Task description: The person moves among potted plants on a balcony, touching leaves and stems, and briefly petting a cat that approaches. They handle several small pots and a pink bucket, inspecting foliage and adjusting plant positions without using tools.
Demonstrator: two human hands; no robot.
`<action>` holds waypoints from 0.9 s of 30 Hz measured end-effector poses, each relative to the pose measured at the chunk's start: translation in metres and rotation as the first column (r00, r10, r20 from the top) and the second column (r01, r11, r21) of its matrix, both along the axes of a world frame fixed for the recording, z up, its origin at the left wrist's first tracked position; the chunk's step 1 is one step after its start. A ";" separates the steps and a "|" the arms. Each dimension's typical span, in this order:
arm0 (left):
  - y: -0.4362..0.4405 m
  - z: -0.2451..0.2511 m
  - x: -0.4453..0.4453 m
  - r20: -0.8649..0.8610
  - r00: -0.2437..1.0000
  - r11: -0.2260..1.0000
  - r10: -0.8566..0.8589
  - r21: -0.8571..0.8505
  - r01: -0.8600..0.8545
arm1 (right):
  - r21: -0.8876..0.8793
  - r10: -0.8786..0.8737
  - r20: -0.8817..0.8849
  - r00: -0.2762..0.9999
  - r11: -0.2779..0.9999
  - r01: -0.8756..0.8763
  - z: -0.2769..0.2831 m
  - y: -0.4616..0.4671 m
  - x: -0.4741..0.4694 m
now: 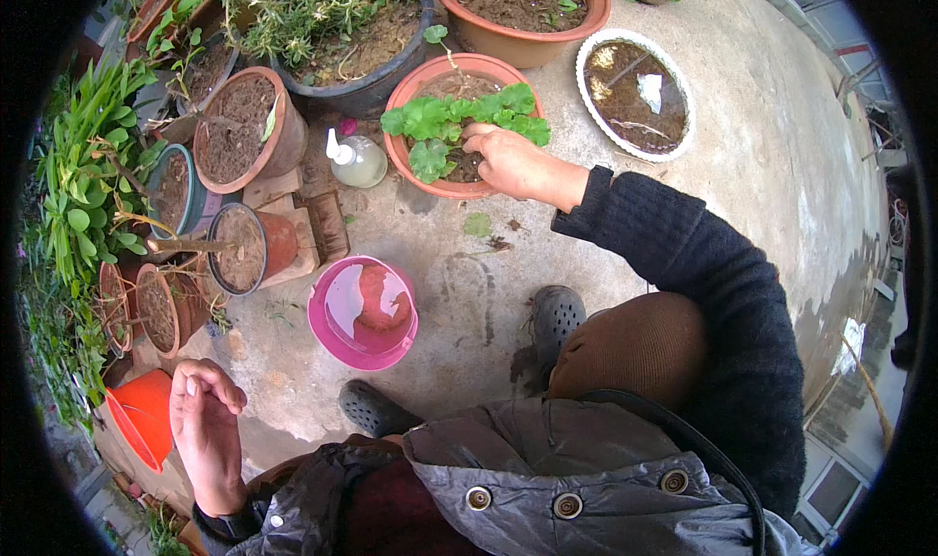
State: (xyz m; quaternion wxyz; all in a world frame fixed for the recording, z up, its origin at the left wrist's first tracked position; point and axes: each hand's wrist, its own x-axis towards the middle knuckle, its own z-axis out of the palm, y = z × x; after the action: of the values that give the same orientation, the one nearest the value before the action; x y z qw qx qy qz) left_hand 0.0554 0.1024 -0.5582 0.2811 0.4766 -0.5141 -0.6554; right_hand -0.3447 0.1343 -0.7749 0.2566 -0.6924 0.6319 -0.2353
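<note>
My right hand (508, 162) reaches into a terracotta-coloured pot (401, 162). Its fingertips are down among the scalloped green leaves (432, 120) of a potted plant, close to the dark soil (464, 169). Leaves hide part of the fingers, so whether they pinch anything cannot be seen. Raised at the lower left, my left hand (209, 424) has its fingers curled in with the thumb against them, and no object shows in it. An orange-red plastic pot (143, 413) lies tilted just behind that hand.
A pink bucket of water (322, 329) stands between my feet and the pots. Beside the plant is a clear pump bottle (360, 162). A white-rimmed oval basin (685, 134) sits at right. Several potted plants crowd the left. One loose leaf (478, 225) lies on the concrete.
</note>
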 end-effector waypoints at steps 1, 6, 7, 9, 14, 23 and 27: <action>0.000 -0.001 -0.001 -0.007 1.000 1.000 0.001 0.003 -0.001 | 0.018 0.003 -0.009 1.000 1.000 -0.003 0.000 -0.001 0.000; 0.000 -0.002 -0.003 0.008 1.000 1.000 0.023 0.008 -0.023 | 0.119 0.086 0.000 0.996 0.989 -0.085 -0.003 -0.009 0.002; 0.000 -0.002 -0.003 0.005 1.000 1.000 0.021 0.009 -0.021 | 0.133 0.097 0.007 0.995 0.986 -0.097 -0.003 -0.010 0.002; -0.001 -0.002 -0.002 -0.002 1.000 1.000 0.016 0.011 -0.016 | 0.139 0.121 0.029 0.992 0.983 -0.123 -0.004 -0.012 0.002; -0.003 -0.004 -0.001 0.003 1.000 1.000 0.006 0.006 -0.006 | 0.122 0.098 0.009 0.995 0.988 -0.098 -0.001 -0.006 0.000; -0.004 -0.002 -0.004 0.034 0.999 1.000 -0.006 0.001 0.006 | 0.117 -0.054 -0.070 0.996 0.991 0.062 -0.004 -0.004 -0.001; -0.004 -0.002 -0.003 0.037 0.999 1.000 -0.024 -0.001 0.024 | 0.172 -0.035 -0.098 0.995 0.984 0.051 -0.006 -0.008 0.001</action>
State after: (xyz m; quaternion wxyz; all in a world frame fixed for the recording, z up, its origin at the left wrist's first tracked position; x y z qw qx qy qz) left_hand 0.0519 0.0988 -0.5598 0.2640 0.4822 -0.5254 -0.6495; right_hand -0.3439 0.1261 -0.7811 0.2806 -0.6640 0.6763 -0.1515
